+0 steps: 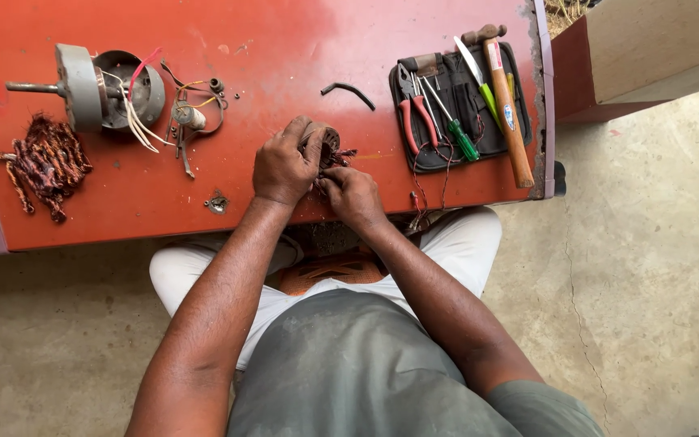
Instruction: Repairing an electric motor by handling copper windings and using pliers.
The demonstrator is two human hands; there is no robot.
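Observation:
My left hand point(283, 166) grips a round motor stator point(329, 143) with copper windings at the middle of the red table point(301, 57). Right beside it, my right hand point(351, 193) pinches the copper wire point(341, 155) sticking out of the stator's near side. Both hands hide most of the stator.
A grey motor housing with shaft and coloured wires point(103, 87) lies at the left, with a heap of pulled copper wire point(46, 164) beside it. A black tool pouch point(456, 101) at the right holds pliers, screwdrivers and a wooden-handled hammer point(507, 101). A small bent black piece point(349, 91) lies mid-table.

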